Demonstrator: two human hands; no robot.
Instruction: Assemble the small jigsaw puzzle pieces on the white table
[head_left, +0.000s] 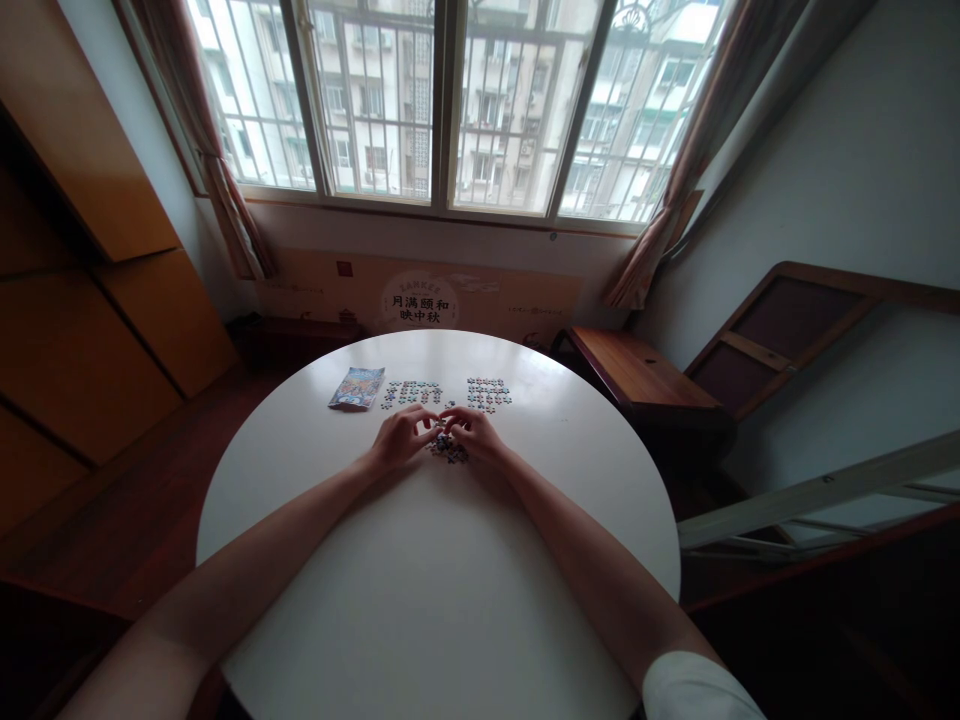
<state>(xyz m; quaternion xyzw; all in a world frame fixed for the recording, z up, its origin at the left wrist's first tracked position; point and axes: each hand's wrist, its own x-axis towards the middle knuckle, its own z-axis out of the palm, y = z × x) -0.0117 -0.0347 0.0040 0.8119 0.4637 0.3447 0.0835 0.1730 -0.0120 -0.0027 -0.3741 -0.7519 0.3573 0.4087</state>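
Observation:
My left hand [401, 437] and my right hand [471, 432] meet fingertip to fingertip over the middle of the white round table [435, 590]. Between their pinched fingers is a small jigsaw puzzle piece [441, 423], partly hidden by the fingers. Right below them lies a heap of loose puzzle pieces [450, 454], some covered by the hands. Beyond the hands, more pieces are spread out in two groups, a left group [415, 391] and a right group [489, 392]. Their individual prints are too small to read.
A colourful printed packet [357, 389] lies left of the spread pieces. Behind the table stands a printed cardboard panel [480, 290] below the barred window. A wooden side table [645, 368] is at the right, and orange cabinets [97, 340] line the left.

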